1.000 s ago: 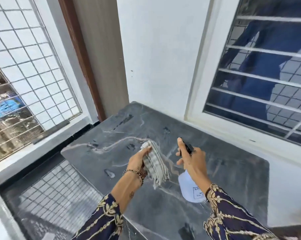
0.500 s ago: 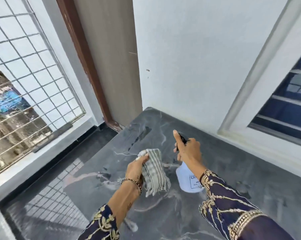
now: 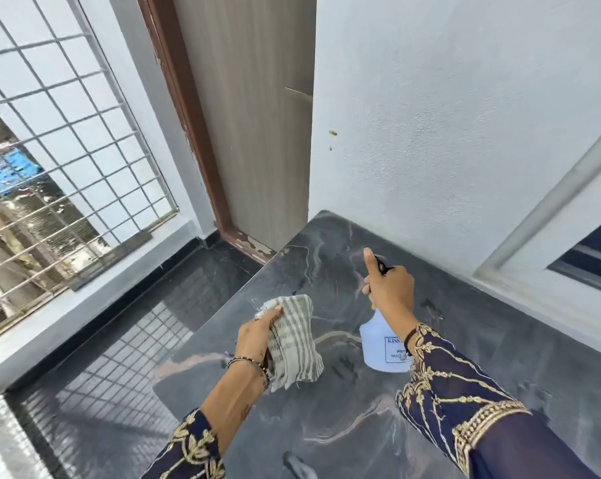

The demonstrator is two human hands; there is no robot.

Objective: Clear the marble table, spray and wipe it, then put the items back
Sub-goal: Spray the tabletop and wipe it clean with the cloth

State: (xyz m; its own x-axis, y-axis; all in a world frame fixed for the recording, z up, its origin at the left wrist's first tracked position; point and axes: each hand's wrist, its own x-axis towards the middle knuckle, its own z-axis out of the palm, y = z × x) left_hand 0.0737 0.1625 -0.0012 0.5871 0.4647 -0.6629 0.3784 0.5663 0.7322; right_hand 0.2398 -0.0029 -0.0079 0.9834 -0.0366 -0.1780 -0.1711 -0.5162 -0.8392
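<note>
Since a moment ago the view has swung left, so the barred window on the right has nearly gone and more of the door (image 3: 257, 126) and grille (image 3: 67, 160) shows. Both hands hover above the table (image 3: 344, 426), a dark grey marble slab with pale veins, set into the corner against the white wall (image 3: 447, 115). The left hand (image 3: 257, 335) is closed around a bunched striped cloth (image 3: 293, 340). The right hand (image 3: 390, 288) grips the neck of a white spray bottle (image 3: 378, 344), forefinger pointing out straight. Glossy dark floor (image 3: 119, 357) lies left of the slab.
</note>
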